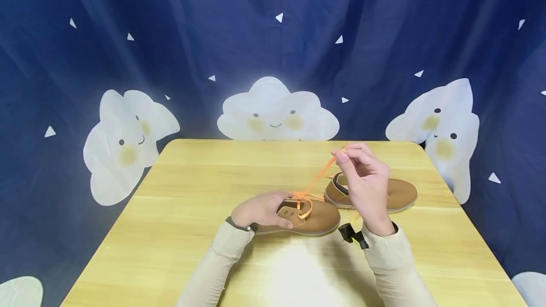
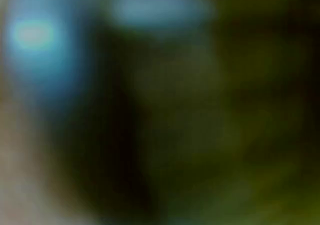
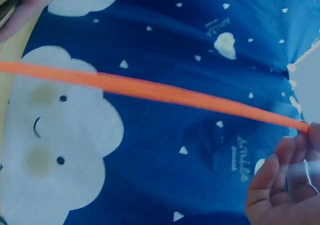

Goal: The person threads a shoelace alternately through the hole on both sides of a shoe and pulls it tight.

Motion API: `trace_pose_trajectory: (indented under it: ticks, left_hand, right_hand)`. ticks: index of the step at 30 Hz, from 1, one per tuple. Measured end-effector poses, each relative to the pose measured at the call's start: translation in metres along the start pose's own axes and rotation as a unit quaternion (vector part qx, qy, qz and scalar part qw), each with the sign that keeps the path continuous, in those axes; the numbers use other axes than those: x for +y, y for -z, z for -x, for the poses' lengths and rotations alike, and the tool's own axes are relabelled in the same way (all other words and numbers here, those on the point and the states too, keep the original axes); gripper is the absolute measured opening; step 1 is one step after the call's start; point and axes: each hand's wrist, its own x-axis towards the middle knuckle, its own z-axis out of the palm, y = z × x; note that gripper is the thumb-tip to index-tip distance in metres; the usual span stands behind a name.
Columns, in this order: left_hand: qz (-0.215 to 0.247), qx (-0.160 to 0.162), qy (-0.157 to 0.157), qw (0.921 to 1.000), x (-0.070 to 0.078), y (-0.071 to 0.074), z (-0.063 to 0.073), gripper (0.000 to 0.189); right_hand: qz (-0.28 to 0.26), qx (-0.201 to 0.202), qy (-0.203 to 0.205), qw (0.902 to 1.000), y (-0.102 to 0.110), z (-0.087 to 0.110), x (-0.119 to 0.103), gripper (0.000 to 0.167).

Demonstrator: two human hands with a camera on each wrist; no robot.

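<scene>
In the head view a brown shoe point(image 1: 322, 217) with an orange lace lies on the table, toe to the right. My left hand point(image 1: 262, 210) grips its heel half, thumb on the near side and fingers over the far side by the lace. The right hand point(image 1: 367, 179) is raised, pinching one end of the orange shoelace point(image 1: 321, 174) between thumb and fingertips. From there the lace runs taut down to loops over the shoe's eyelets. In the right wrist view the stretched shoelace point(image 3: 165, 92) crosses to the pinching fingers. Only dark blur fills the left wrist view.
Behind the right hand a second brown shoe point(image 1: 401, 193) lies on the wooden table point(image 1: 192, 174), partly hidden by that hand. A small black camera mount point(image 1: 351, 235) sticks out from the right wrist. A dark blue curtain point(image 1: 239, 27) with white clouds surrounds the table.
</scene>
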Motion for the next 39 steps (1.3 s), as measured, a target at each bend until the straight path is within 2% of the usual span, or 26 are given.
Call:
trace_pose_trajectory:
  ticks: [2, 3, 5, 7, 9, 11, 12, 13, 14, 15, 17, 19, 21, 22, 24, 25, 27, 28, 29, 30, 32, 34, 36, 39]
  left_hand:
    - [-0.036, 0.057, -0.003, 0.9977, 0.009, 0.003, 0.005, 0.067]
    - [-0.06, 0.092, -0.007, 0.9939, 0.016, 0.004, 0.007, 0.062]
    - [-0.102, 0.156, -0.019, 0.9823, 0.03, 0.002, 0.008, 0.047]
    - [-0.154, 0.201, -0.034, 0.9668, 0.042, -0.005, 0.005, 0.031]
    - [-0.224, 0.224, -0.042, 0.9475, 0.053, -0.017, -0.001, 0.026]
    - [-0.285, 0.232, -0.043, 0.9291, 0.059, -0.03, -0.006, 0.021]
    - [-0.305, 0.237, -0.042, 0.9215, 0.061, -0.035, -0.009, 0.019]
    - [-0.307, 0.241, -0.042, 0.9197, 0.062, -0.039, -0.011, 0.016]
    - [-0.298, 0.241, -0.041, 0.9226, 0.062, -0.042, -0.012, 0.014]
    - [-0.276, 0.238, -0.042, 0.9301, 0.062, -0.044, -0.013, 0.013]
    - [-0.205, 0.229, -0.04, 0.9507, 0.061, -0.044, -0.013, 0.02]
    - [-0.124, 0.215, -0.037, 0.968, 0.061, -0.043, -0.012, 0.024]
    - [-0.053, 0.205, -0.034, 0.9769, 0.062, -0.04, -0.012, 0.021]
    - [-0.011, 0.201, -0.036, 0.9789, 0.063, -0.038, -0.013, 0.017]
    - [0.088, 0.195, -0.042, 0.976, 0.066, -0.035, -0.013, 0.013]
    - [0.139, 0.194, -0.047, 0.97, 0.068, -0.033, -0.012, 0.02]
    - [0.238, 0.187, -0.063, 0.951, 0.071, -0.028, -0.01, 0.029]
    - [0.274, 0.182, -0.075, 0.9412, 0.073, -0.025, -0.008, 0.031]
    - [0.29, 0.176, -0.09, 0.9362, 0.075, -0.021, -0.005, 0.031]
    - [0.293, 0.166, -0.11, 0.9349, 0.077, -0.017, -0.001, 0.03]
    - [0.271, 0.135, -0.157, 0.9401, 0.081, -0.01, 0.008, 0.026]
    - [0.197, 0.098, -0.204, 0.9539, 0.084, -0.005, 0.017, 0.018]
    - [0.114, 0.053, -0.231, 0.9649, 0.086, -0.002, 0.024, 0.013]
    - [-0.016, -0.012, -0.23, 0.9731, 0.086, -0.004, 0.027, 0.017]
  right_hand:
    - [0.012, 0.0, -0.016, 0.9998, 0.0, -0.001, 0.003, 0.009]
    - [0.017, -0.001, -0.023, 0.9996, 0.001, -0.002, 0.005, 0.01]
    - [0.021, -0.002, -0.034, 0.9992, 0.001, -0.003, 0.008, 0.011]
    - [0.025, -0.005, -0.041, 0.9988, 0.001, -0.004, 0.011, 0.013]
    - [0.022, -0.008, -0.046, 0.9987, 0.002, -0.004, 0.013, 0.015]
    - [0.019, -0.012, -0.049, 0.9986, 0.002, -0.004, 0.014, 0.016]
    - [0.023, -0.013, -0.051, 0.9983, 0.003, -0.004, 0.015, 0.016]
    - [0.025, -0.015, -0.053, 0.9981, 0.003, -0.004, 0.015, 0.016]
    - [0.028, -0.016, -0.057, 0.9979, 0.003, -0.004, 0.016, 0.016]
    - [0.034, -0.017, -0.06, 0.9975, 0.003, -0.004, 0.016, 0.016]
    - [0.044, -0.018, -0.066, 0.9967, 0.004, -0.003, 0.017, 0.016]
    - [0.052, -0.02, -0.071, 0.9959, 0.004, -0.003, 0.017, 0.015]
    - [0.059, -0.022, -0.076, 0.9952, 0.005, -0.004, 0.018, 0.016]
    - [0.058, -0.024, -0.076, 0.9951, 0.005, -0.004, 0.019, 0.016]
    - [0.055, -0.025, -0.077, 0.9952, 0.005, -0.004, 0.021, 0.014]
    - [0.053, -0.025, -0.077, 0.9953, 0.006, -0.004, 0.021, 0.013]
    - [0.045, -0.025, -0.077, 0.9957, 0.006, -0.004, 0.023, 0.011]
    - [0.04, -0.025, -0.078, 0.9959, 0.007, -0.005, 0.023, 0.011]
    - [0.04, -0.025, -0.08, 0.9957, 0.008, -0.005, 0.023, 0.011]
    - [0.038, -0.026, -0.082, 0.9955, 0.008, -0.006, 0.023, 0.012]
    - [0.04, -0.031, -0.088, 0.9949, 0.01, -0.007, 0.023, 0.012]
    - [0.041, -0.034, -0.093, 0.9942, 0.011, -0.008, 0.023, 0.012]
    - [0.04, -0.036, -0.096, 0.9939, 0.013, -0.009, 0.023, 0.013]
    - [0.039, -0.039, -0.094, 0.994, 0.015, -0.01, 0.022, 0.014]
